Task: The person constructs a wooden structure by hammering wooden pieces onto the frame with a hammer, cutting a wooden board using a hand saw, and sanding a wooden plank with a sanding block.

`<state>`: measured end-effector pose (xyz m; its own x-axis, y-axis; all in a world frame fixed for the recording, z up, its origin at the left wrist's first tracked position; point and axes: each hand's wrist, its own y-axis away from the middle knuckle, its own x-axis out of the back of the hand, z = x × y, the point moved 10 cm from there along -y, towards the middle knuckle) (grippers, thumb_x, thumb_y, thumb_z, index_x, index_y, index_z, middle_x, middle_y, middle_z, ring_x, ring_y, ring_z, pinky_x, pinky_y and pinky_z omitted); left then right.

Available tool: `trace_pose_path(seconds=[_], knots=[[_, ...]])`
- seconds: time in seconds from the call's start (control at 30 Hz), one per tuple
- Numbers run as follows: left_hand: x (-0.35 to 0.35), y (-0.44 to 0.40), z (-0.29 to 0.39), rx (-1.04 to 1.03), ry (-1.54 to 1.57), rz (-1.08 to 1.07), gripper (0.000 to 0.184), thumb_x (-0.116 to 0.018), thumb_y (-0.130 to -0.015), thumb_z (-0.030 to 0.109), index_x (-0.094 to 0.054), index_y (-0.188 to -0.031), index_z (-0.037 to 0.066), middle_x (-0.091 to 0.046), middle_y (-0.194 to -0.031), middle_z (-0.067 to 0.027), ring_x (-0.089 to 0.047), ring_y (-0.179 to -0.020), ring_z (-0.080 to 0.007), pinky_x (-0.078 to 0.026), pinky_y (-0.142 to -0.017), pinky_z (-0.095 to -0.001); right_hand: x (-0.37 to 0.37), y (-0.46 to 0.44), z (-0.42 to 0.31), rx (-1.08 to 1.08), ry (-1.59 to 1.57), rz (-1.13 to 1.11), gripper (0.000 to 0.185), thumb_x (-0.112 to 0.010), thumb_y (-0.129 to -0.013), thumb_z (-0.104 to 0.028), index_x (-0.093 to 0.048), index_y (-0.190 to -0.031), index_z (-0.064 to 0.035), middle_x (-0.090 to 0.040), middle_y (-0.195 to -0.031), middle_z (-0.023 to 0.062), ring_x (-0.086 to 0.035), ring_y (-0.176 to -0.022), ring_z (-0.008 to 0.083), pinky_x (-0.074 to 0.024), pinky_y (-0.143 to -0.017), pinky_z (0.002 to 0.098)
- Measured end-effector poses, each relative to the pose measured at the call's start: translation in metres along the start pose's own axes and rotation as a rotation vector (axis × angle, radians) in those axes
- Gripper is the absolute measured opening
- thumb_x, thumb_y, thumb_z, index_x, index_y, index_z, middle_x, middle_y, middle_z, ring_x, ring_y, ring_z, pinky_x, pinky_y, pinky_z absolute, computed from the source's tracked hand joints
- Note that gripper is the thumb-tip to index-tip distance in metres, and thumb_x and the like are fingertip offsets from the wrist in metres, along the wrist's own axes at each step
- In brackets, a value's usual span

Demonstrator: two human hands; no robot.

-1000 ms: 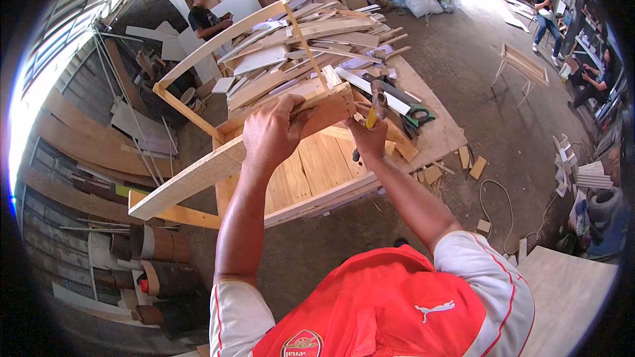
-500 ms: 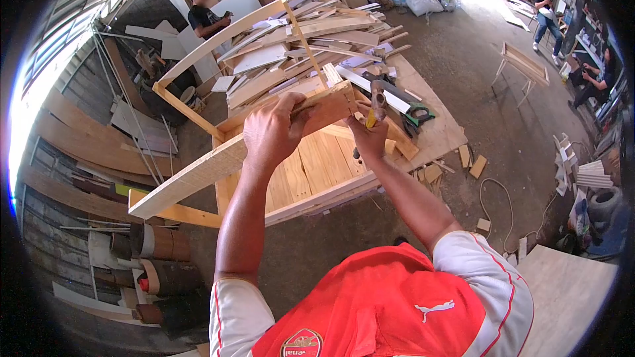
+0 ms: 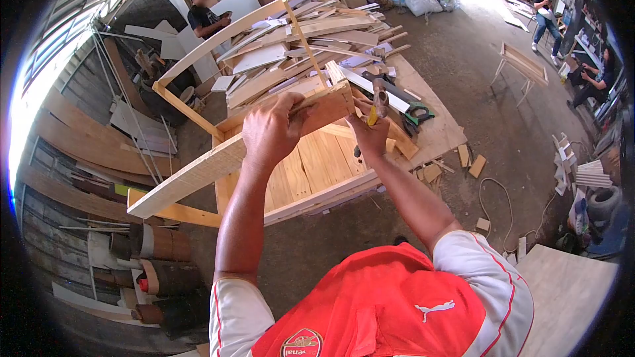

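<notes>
My left hand [image 3: 272,124] is wrapped over the top edge of a long wooden board [image 3: 192,178], fingers and thumb closed on it near its right end. The board belongs to, or rests on, a wooden frame [image 3: 188,112] with slats [image 3: 301,168] at its base; the joint is partly hidden. In my right hand [image 3: 370,137] is a hammer [image 3: 380,96], held by its yellow handle, the metal head upright just beside the board's end. Whether any nail stands there is too small to tell.
Scrap wood [image 3: 311,39] is heaped on the plywood table [image 3: 440,129] behind the frame. A green-and-black handled tool [image 3: 418,114] lies right of the hammer. Wood offcuts [image 3: 477,166] and a cable [image 3: 493,188] lie on the floor. One person stands at back left; two sit at far right.
The hammer and my right hand have shifted very slightly, the head a little lower and to the right. My left hand keeps its hold on the board.
</notes>
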<state>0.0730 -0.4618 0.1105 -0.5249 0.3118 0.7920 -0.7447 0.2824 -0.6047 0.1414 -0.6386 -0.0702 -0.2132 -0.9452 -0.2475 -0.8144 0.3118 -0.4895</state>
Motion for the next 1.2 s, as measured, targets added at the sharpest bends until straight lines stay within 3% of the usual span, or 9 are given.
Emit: trace_pose_path(seconds=[0.13,0.23,0.63,1.03,1.2], knots=[[-0.006,0.000,-0.004,0.015,-0.015,-0.025,0.027,-0.072,-0.088,0.036,-0.067,-0.103,0.014,-0.073,-0.084,-0.0088,-0.071,-0.077,-0.0307,-0.054,-0.067,-0.0436,-0.001,0.000,-0.013,0.103,-0.020,0.013,0.034,-0.076,-0.089,-0.015,-0.071,-0.120,-0.0030,-0.070,-0.105,0.0051,-0.063,-0.091,0.0107,-0.0507,-0.076,0.0257],[-0.007,0.001,-0.005,0.022,-0.011,-0.029,0.027,-0.072,-0.088,0.035,-0.067,-0.104,0.014,-0.073,-0.084,-0.0087,-0.071,-0.077,-0.0309,-0.054,-0.067,-0.0433,-0.002,0.001,0.002,0.001,-0.057,-0.004,0.033,-0.075,-0.089,-0.014,-0.071,-0.120,-0.0031,-0.069,-0.112,0.0079,-0.064,-0.101,0.0146,-0.0516,-0.084,0.0283],[-0.009,0.000,-0.006,0.002,-0.014,-0.021,0.028,-0.073,-0.087,0.034,-0.067,-0.104,0.014,-0.073,-0.084,-0.0094,-0.071,-0.078,-0.0301,-0.054,-0.068,-0.0430,0.001,-0.002,0.018,0.015,-0.005,0.014,0.033,-0.079,-0.085,-0.016,-0.074,-0.117,-0.0078,-0.070,-0.109,0.0048,-0.063,-0.093,0.0109,-0.0491,-0.073,0.0254],[-0.007,-0.001,0.003,0.008,-0.052,-0.061,0.027,-0.073,-0.086,0.030,-0.067,-0.106,0.013,-0.074,-0.091,-0.0099,-0.072,-0.083,-0.0306,-0.056,-0.072,-0.0429,-0.001,-0.002,0.009,0.006,-0.014,0.002,0.031,-0.077,-0.087,-0.015,-0.073,-0.116,-0.0043,-0.072,-0.107,0.0078,-0.064,-0.097,0.0147,-0.0500,-0.086,0.0307],[-0.014,0.000,0.006,0.041,-0.083,-0.114,0.024,-0.070,-0.086,0.024,-0.064,-0.107,0.013,-0.073,-0.092,-0.0102,-0.071,-0.085,-0.0326,-0.055,-0.072,-0.0440,-0.002,-0.002,0.010,0.019,-0.068,0.012,0.031,-0.077,-0.087,-0.013,-0.073,-0.117,-0.0042,-0.072,-0.105,0.0074,-0.064,-0.095,0.0140,-0.0497,-0.082,0.0295]])
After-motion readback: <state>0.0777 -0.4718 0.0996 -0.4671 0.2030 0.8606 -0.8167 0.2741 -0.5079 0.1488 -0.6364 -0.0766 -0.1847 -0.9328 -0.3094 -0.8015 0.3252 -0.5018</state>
